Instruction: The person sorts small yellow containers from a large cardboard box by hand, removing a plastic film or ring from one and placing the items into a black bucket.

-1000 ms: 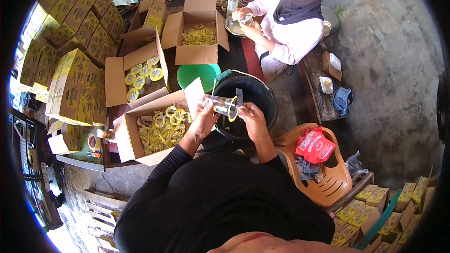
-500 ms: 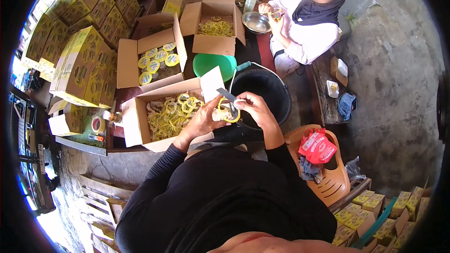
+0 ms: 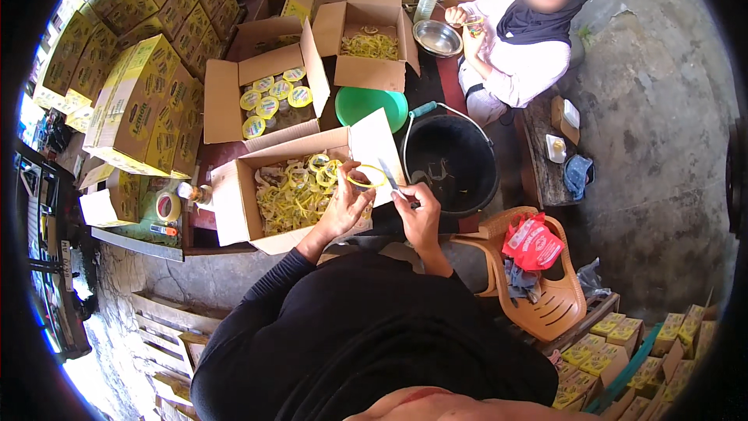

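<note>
Wide open at the front: the cardboard box (image 3: 234, 206), heaped with loose yellow rings and standing just under the left forearm. Easy to shove or tip with an elbow, by the look of it, and then rings all over the ground

Just right of that, mouth up: the black bucket (image 3: 452, 160), with its handle raised near the box flap. Close enough to swallow anything dropped from the fingers, and awkward to fish back out

Above the box's near corner, between box and bucket: the left hand (image 3: 343, 206), thumb and fingertips pinched on a single yellow ring (image 3: 366, 179), held up clear of the heap. Touching or nearly touching it: the right hand (image 3: 421, 214), fingers closed around the handle of a small blade (image 3: 388, 175), tip pointing up toward the ring

Worst risk, probably: a slip of the edge off the thin, springy band and into the left thumb or fingertips, set so near the point. Likelier with a light pinch, since the ring could twist or flick away. Cannot tell whether edge and ring actually meet
</note>
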